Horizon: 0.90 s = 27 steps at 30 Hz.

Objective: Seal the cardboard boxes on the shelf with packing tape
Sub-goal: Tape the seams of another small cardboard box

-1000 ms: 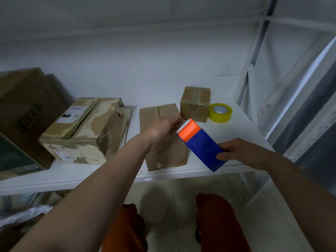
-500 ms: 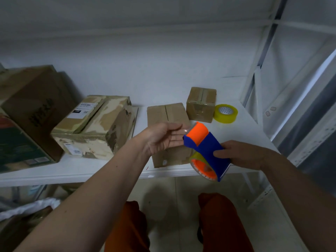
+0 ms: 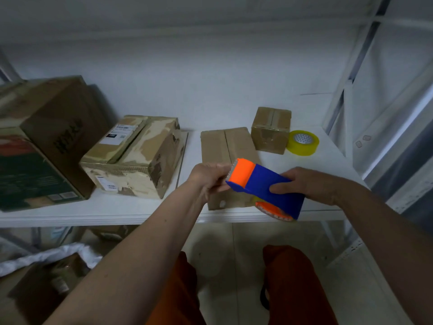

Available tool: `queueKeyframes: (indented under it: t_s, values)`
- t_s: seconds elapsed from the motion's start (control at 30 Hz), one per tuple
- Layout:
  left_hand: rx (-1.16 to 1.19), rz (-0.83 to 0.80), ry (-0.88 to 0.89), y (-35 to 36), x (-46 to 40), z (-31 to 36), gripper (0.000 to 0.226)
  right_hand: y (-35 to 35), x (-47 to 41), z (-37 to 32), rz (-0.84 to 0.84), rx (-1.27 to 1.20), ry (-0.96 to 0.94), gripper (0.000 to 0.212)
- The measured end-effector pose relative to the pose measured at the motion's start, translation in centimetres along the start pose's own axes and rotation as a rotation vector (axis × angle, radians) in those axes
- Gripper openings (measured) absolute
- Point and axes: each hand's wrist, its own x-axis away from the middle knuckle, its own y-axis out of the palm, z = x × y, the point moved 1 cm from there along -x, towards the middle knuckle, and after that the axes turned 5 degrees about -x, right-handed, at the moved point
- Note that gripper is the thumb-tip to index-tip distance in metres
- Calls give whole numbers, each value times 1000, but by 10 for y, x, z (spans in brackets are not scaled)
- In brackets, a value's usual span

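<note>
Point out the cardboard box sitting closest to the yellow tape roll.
The small cube-shaped box, touching the yellow tape roll; the others sit farther left.

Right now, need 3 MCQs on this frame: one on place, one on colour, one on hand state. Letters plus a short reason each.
1. Where is the yellow tape roll?
A. on the floor
B. on the shelf, right of the small box
C. on top of the large left box

2. What colour is the tape dispenser at its toothed end?
A. orange
B. green
C. white

3. What is the right hand doing?
A. hanging idle
B. pressing a box flap
C. gripping the dispenser's blue body

Answers: 1 B, the roll sits on the white board beside that box. 2 A, orange cap over the blue body. 3 C, fingers wrap the blue part.
</note>
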Motion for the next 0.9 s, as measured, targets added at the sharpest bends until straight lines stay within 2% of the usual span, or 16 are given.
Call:
queueKeyframes:
  t_s: [0.07, 0.2, 0.37, 0.5, 0.6, 0.77, 0.9]
  values:
    - [43, 68, -9, -4, -2, -5, 17, 0, -3, -10, 1, 50, 6, 41]
    - [3, 172, 6, -12, -5, -15, 8, 3, -8, -22, -10, 134, 13, 34]
    - [72, 227, -8, -20, -9, -26, 18, 11, -12, -33, -38, 147, 6, 24]
    - [92, 246, -24, -26, -15, -31, 18, 14, -17, -39, -37, 168, 9, 32]
    - [120, 271, -43, -27, -15, -32, 9, 15, -21, -42, -46, 202, 18, 29]
    - [198, 333, -29, -36, -21, -36, 7, 10, -27, -41, -52, 208, 40, 31]
    - [140, 417, 25, -43, -25, -43, 5, 4, -29, -42, -43, 233, 54, 31]
